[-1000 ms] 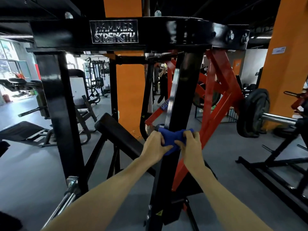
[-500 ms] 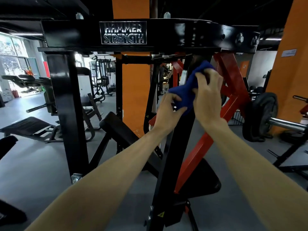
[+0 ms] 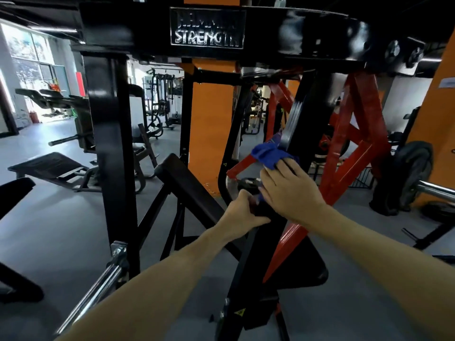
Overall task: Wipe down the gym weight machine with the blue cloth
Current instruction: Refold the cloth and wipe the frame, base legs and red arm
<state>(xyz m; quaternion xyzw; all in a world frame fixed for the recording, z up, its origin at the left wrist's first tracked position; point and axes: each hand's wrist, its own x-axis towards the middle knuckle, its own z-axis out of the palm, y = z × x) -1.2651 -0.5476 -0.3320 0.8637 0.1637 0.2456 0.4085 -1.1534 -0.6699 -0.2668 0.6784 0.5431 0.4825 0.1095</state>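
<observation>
The black weight machine [image 3: 206, 30] with its nameplate fills the view, and a slanted black post [image 3: 302, 119] runs down its middle. The blue cloth [image 3: 268, 155] lies bunched against that post at mid height. My right hand [image 3: 293, 190] covers the cloth's lower part and holds it to the post; a small blue edge shows by the thumb. Just below, my left hand [image 3: 242, 212] curls round the post's left edge, fingers hidden behind it.
Red frame bars [image 3: 354, 134] cross behind the post on the right. A black pad [image 3: 187, 183] slopes down to the left of my hands. A weight plate on a chrome bar [image 3: 413, 173] stands at the right. An orange pillar [image 3: 209, 114] rises behind; other machines stand on the grey floor.
Both hands rose with the cloth to the top of the post, then slid back down to mid height. My left hand now sits lower than the right.
</observation>
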